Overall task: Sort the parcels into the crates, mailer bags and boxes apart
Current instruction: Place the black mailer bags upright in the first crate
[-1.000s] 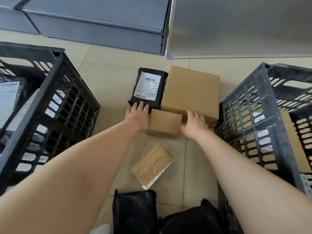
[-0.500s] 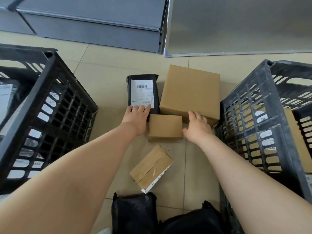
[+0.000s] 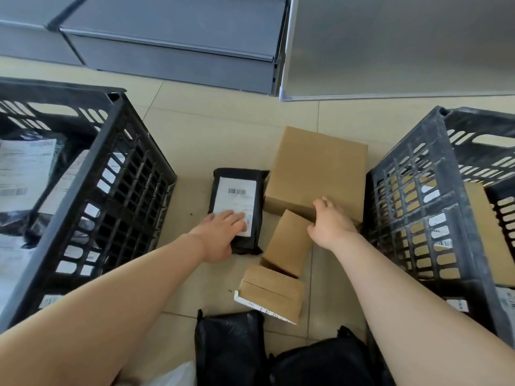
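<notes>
My left hand (image 3: pixel 220 235) lies flat, fingers straight, on the near end of the black mailer bag (image 3: pixel 237 210), covering the lower part of its white label (barcode at the far end). The bag rests on the tiled floor (image 3: pixel 223 126). My right hand (image 3: pixel 330 221) is on the near edge of the large cardboard box (image 3: pixel 317 165), fingers curled over that edge and thumb spread toward the small box (image 3: pixel 288 242), which stands tilted just below my palm; whether I am truly gripping the large box or only hooking it, I cannot tell for certain, but the fingers bend round its edge. The bag sits between my two hands' reach, just left of the large box and touching or nearly touching its side.

Nearer me than the small box lies a flat taped box (image 3: pixel 271 292), close to the small one's lower end. Beyond my left forearm stands the black crate (image 3: pixel 117 174), with labelled mailer bags inside. Outside my right forearm stands the grey crate (image 3: pixel 423 190), showing brown cardboard through its slots. Between my forearms, closest to me, lie two more black bags (image 3: pixel 228 352).
</notes>
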Available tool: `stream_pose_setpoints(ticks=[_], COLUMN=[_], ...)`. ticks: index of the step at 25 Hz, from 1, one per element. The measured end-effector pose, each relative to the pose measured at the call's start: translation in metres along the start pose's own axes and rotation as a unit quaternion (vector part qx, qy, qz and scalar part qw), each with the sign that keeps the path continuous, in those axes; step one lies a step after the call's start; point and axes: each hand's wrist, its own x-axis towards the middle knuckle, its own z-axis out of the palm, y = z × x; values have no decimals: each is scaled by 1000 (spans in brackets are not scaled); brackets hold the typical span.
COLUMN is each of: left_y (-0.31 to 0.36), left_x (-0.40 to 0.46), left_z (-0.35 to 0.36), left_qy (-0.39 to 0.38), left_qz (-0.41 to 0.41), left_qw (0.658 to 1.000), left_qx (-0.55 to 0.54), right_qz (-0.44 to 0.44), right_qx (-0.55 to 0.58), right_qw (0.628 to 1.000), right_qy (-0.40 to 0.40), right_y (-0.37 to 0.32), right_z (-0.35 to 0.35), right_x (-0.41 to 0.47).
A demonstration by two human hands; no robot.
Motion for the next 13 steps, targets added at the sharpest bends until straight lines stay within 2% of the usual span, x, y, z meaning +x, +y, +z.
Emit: stream_pose_setpoints(ticks=[2, 5, 9, 11, 13], left_y=[6, 14, 18, 17, 15], left_x=[-20, -46, -65, -73, -81], left_z=[12, 35, 58, 62, 63], left_qy=[29, 87, 98, 121, 153], left_qz=[14, -11, -22, -80, -174], left_qw=[999, 996, 994, 986, 962], left_qx=[-13, -33, -41, -81, -148], right_qz=[-24, -43, -62, -79, -92], right_qx=[-23, -68, -38, -32, -57], right_qw=[999, 997, 997, 996, 993], right_qy=[10, 14, 19, 22, 49], right_y=[-2, -7, -14, -19, -25], right_z=[6, 18, 32, 38, 41], right_x=[-17, -40, -64, -77, -87])
